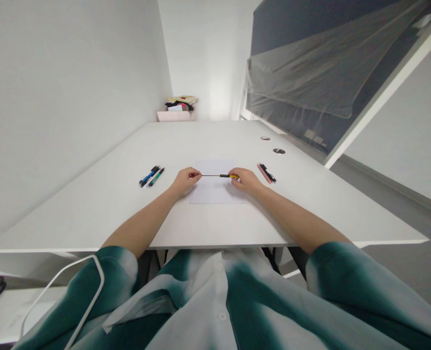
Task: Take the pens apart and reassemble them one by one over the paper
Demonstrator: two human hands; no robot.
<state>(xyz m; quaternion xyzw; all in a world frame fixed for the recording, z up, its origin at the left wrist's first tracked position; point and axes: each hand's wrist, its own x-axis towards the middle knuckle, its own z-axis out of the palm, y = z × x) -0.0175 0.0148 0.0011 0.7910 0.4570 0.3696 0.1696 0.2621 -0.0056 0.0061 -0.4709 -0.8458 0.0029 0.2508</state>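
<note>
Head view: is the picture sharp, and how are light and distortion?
Head view: soft even light, faint shadows under the left hand and right hand; glare on the far white wall; wide-angle stretching enlarges the green-and-white sleeves and slants the white table; no clear blur.

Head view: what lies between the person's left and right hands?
In the head view, a thin-shafted screwdriver with a yellow handle spans the gap, over a white paper sheet.

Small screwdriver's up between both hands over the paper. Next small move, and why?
Probably turn the screwdriver with the right hand: that hand grips the yellow handle, while the left hand pinches a small red item at the shaft's tip, seemingly steadying it above the paper. I cannot tell what the red item is.
</note>
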